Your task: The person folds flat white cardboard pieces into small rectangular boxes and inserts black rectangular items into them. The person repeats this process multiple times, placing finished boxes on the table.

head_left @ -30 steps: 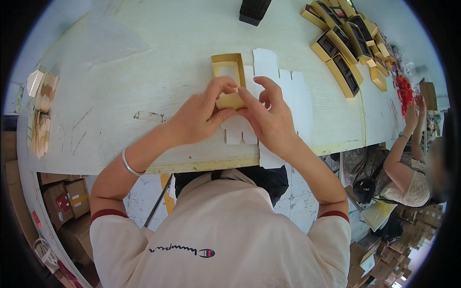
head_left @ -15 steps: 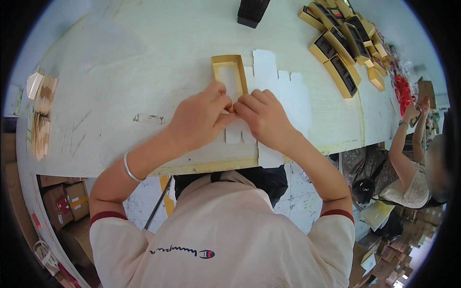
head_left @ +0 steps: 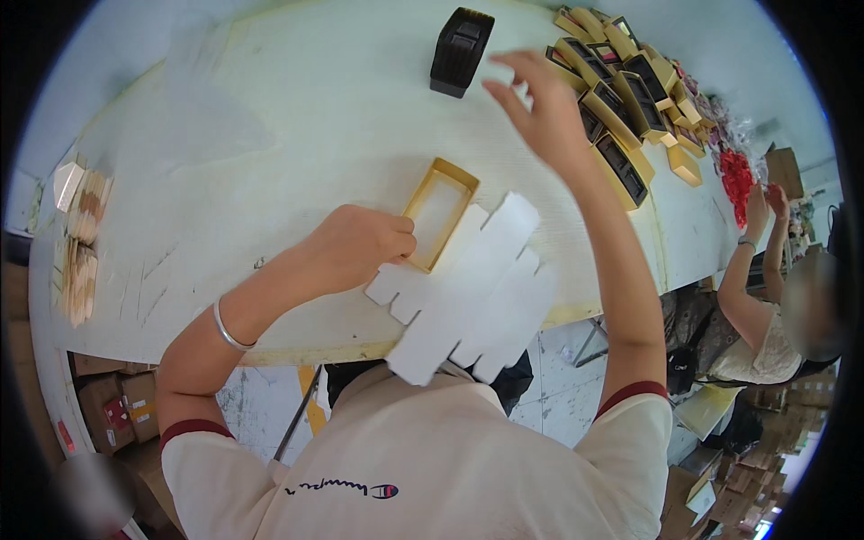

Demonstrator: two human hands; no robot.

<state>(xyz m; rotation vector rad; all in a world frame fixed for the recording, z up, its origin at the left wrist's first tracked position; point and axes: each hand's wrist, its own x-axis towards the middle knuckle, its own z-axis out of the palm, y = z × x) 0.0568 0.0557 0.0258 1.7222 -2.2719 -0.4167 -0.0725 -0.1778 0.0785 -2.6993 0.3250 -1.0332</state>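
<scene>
Our curled left hand [head_left: 364,247] pinches the gold frame [head_left: 466,176] while our empty right hand [head_left: 544,108] hangs, fingers parted, beside black trays [head_left: 457,58].

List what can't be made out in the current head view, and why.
In the head view:
Left hand: its curled fingers hide exactly how it grips the open rectangular gold cardboard box.
Flat white notched card: whether one sheet or several; its top surface covers any below.
Pile of gold boxes with black inserts: partly hidden by the right hand.
Bright-red heap, far right: too small to identify.
</scene>
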